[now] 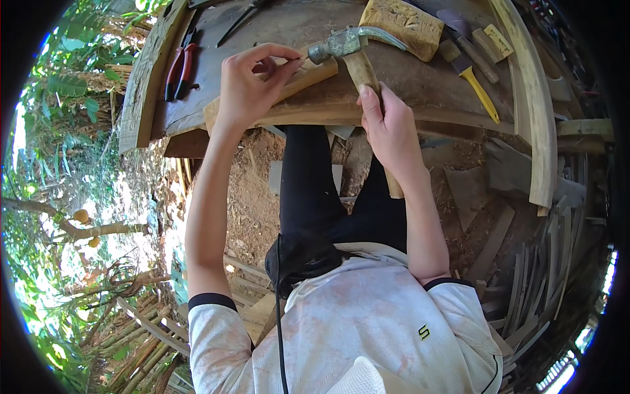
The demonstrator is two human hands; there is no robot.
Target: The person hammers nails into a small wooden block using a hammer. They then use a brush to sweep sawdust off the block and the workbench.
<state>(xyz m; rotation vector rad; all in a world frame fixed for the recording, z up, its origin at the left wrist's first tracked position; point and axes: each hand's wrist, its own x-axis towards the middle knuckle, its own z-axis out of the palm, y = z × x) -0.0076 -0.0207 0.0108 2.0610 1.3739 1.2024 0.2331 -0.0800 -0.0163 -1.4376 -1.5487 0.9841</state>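
Note:
My right hand (392, 120) grips the wooden handle of a claw hammer (344, 44). The hammer's striking face points left, close beside the fingertips of my left hand (251, 81). Those fingers and thumb are pinched on a small thin thing that looks like a nail, mostly hidden by the fingertips. Beneath them a light wooden strip (317, 74) lies slantwise along the near edge of the worn workbench (418, 93). My left wrist covers part of this strip.
Red-handled pliers (182, 71) lie at left. A wood block (403, 27), a yellow-handled paintbrush (472, 83) and small wooden pieces (492, 42) lie at right. Raised wooden rails (539, 108) border both bench sides. Thin wood strips (541, 266) are piled on the floor at right.

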